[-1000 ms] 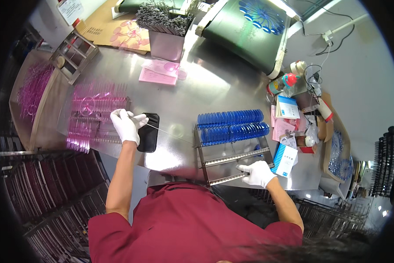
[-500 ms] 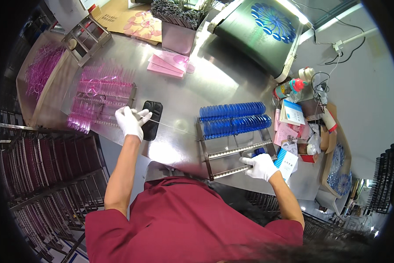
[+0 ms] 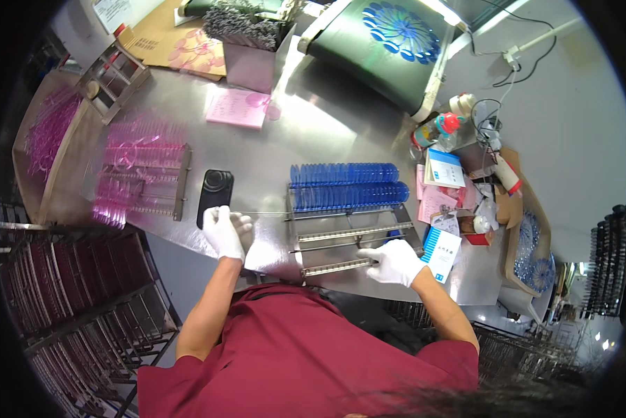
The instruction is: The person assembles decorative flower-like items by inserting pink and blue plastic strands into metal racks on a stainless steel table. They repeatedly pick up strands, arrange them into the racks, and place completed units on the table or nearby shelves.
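- Your two gloved hands are well apart over the steel table [image 3: 271, 150], both near its close edge; 12 o'clock means straight away from you.
- Your left hand [image 3: 224, 235] has its fingertips pinched together on one end of a thin rod [image 3: 263, 213], its other fingers loosely curled.
- The rod stretches toward 3 o'clock from that hand, its far end reaching the left side of the metal rack [image 3: 355, 232].
- Your right hand [image 3: 398, 263] is between 4 and 5 o'clock of the rack's middle, fingers bent at its nearest bar; whether they are clamped on it, you cannot tell from here.
- Two rows of blue discs [image 3: 348, 196] fill the rack's 12 o'clock side; the notched bars closer to you show bare.
- A black phone [image 3: 215, 191] lies just beside your left hand, between 11 and 12 o'clock.
- A second rack with pink pieces [image 3: 121, 182] sits at 10 o'clock from the same hand.
- A blue-and-white booklet [image 3: 441, 255] lies at 3 o'clock from your right hand, near it.
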A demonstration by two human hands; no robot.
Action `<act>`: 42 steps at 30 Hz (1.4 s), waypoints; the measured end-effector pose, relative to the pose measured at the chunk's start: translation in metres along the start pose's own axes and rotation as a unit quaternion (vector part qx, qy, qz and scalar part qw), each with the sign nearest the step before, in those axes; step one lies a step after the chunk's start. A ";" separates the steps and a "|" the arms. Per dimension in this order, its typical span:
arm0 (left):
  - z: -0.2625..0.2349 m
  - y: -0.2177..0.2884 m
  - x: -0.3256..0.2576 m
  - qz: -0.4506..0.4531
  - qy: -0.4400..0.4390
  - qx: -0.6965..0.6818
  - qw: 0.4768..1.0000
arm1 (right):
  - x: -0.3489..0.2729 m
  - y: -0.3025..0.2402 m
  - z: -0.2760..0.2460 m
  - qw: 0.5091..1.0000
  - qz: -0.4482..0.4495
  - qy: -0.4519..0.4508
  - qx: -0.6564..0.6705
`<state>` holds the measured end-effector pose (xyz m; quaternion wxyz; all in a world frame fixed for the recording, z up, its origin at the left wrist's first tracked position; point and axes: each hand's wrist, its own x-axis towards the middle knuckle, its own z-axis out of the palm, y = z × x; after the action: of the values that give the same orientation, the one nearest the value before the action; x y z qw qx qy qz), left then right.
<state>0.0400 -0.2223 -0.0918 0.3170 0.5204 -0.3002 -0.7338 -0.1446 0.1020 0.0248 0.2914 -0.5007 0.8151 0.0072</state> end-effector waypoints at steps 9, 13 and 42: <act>-0.011 -0.034 0.002 -0.071 -0.019 0.049 0.996 | 0.003 -0.008 -0.003 1.000 -0.007 0.023 0.015; 0.012 -0.038 -0.009 -0.147 -0.149 0.073 0.975 | 0.006 -0.017 0.001 0.999 -0.022 0.035 0.017; -0.005 -0.047 0.037 0.301 -0.203 0.636 0.681 | 0.141 0.069 -0.017 0.863 0.029 0.503 0.028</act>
<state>0.0278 -0.2226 -0.1507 0.0444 0.3170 -0.8921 -0.3189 -0.2557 0.0172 -0.0486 -0.1449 -0.4044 0.8649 -0.2597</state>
